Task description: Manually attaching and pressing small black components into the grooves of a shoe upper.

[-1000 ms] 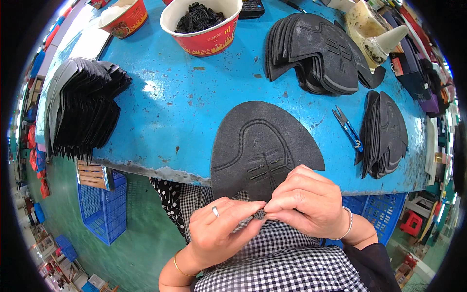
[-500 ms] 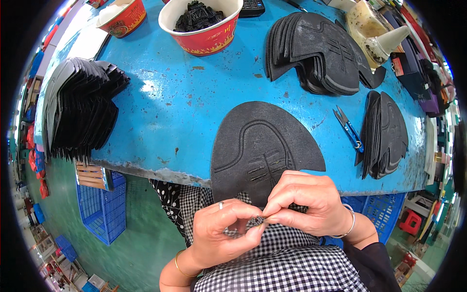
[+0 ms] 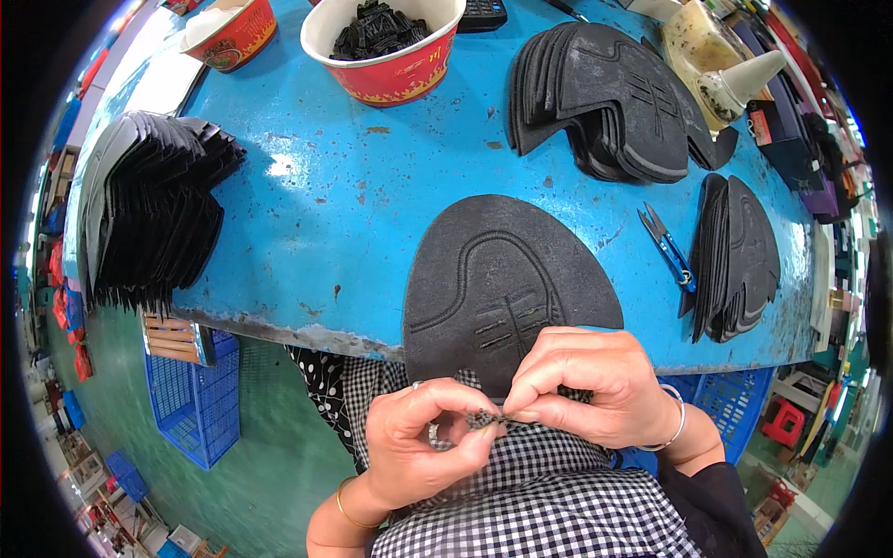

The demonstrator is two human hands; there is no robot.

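Close over my lap, my left hand (image 3: 423, 442) pinches a small dark piece (image 3: 483, 420) between thumb and forefinger; its exact kind is too small to make out. My right hand (image 3: 595, 386) meets it from the other side, thumb and forefinger closed on its right end. Just beyond my hands lies a flat black molded panel (image 3: 493, 265) with a rounded far edge, a curved raised line and several short slots. It overhangs the table's near edge, and my right fingers hide part of its lower right.
On the blue table (image 3: 307, 214) stand a red-and-white paper tub (image 3: 395, 79) of small black pieces and a smaller tub (image 3: 233, 42). Black panels form stacks at left (image 3: 153, 205), far right (image 3: 595, 102) and right (image 3: 739, 256). Blue-handled thread snips (image 3: 670, 249) lie beside the right stack.
My left hand has shifted slightly left, drawing its fingertips a little away from the right ones. The right hand has stayed almost still, and the panel lies where it was.
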